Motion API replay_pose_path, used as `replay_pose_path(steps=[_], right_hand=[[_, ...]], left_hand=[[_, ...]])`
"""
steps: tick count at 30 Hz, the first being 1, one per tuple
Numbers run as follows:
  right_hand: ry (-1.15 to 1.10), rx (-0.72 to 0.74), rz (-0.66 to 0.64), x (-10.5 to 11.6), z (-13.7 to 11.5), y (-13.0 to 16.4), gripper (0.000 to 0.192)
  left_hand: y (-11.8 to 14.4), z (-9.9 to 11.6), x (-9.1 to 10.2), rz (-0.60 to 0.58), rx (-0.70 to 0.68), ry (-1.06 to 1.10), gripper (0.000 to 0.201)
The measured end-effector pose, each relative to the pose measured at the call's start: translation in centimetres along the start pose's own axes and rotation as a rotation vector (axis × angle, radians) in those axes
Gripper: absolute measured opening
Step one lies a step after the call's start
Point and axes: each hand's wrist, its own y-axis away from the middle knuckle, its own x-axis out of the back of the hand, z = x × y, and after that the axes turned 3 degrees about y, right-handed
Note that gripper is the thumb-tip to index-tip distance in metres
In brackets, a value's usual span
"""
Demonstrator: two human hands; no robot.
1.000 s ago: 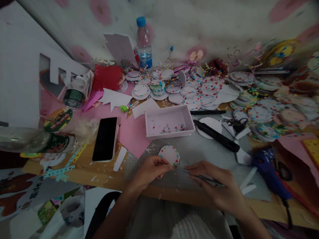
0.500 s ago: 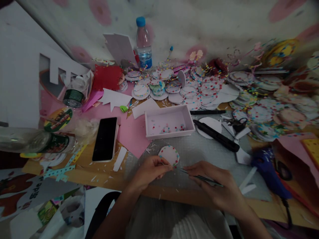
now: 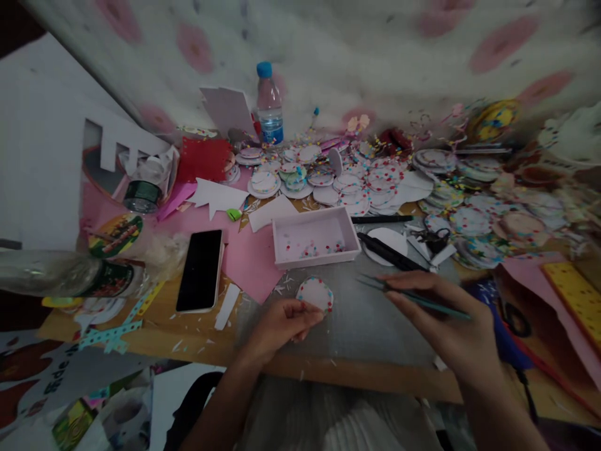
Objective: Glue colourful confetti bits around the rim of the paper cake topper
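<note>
In the head view, a small round white paper disc edged with coloured confetti dots (image 3: 315, 293) is pinched at its near edge by the left hand (image 3: 282, 322), whose grip is closed on it between thumb and fingertips. The disc is held just above the grey mat on the wooden worktop (image 3: 197, 332), directly in front of a shallow white rectangular cardboard tray sprinkled with confetti (image 3: 315, 238).

A pair of thin dark metal tweezers (image 3: 404, 293) is carried in the right hand (image 3: 441, 326), the grip closed around the shaft with the tips pointing left, well apart from the disc. Whether anything is caught between the tips cannot be told.

The disc is judged to be very light, thin and easily creased, with dots that could be knocked loose; it is best held by the bare rim or flat from beneath, not across the decorated edge.

A black smartphone (image 3: 201, 269) is seen to the left on pink paper, a blue-capped clear water bottle (image 3: 269, 103) at the back, and many finished dotted discs (image 3: 366, 181) beyond the tray.
</note>
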Motion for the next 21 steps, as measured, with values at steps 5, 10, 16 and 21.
replay_pose_path(steps=[5,10,16,21], right_hand=[[0.072,0.081,0.016,-2.4,0.1,-3.6,0.01],[0.184,0.205,-0.1,-4.6,1.6,-5.0,0.013],[0.196,0.191,-0.167,-3.9,2.1,-3.8,0.013],[0.201,0.19,-0.195,-3.4,1.9,-2.9,0.009]], left_hand=[[1.7,-0.5,1.6,0.201,-0.134,-0.149,0.035],[2.8,-0.4,3.3,0.624,-0.469,-0.383,0.022],[1.1,1.0,4.5,0.646,-0.888,-0.951,0.041],[-1.3,0.5,5.1,0.539,-0.987,-1.13,0.031]])
